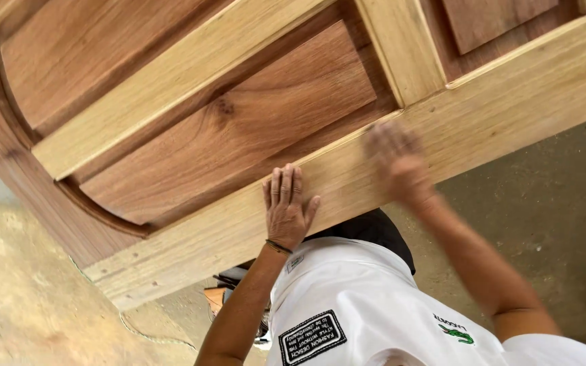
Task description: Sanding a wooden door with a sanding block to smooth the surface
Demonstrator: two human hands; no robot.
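Two hands on door (442,129); right hand (396,163) motion-blurred, left hand (286,207) flat.

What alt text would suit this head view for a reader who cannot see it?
Two bare hands press on the pale side rail of a wooden panelled door: the left hand lies flat and sharp, the right hand is motion-blurred. A white shirt and a concrete floor show below.

Black rectangular label (312,337) with white border on white shirt (367,298); small green emblem (457,334)
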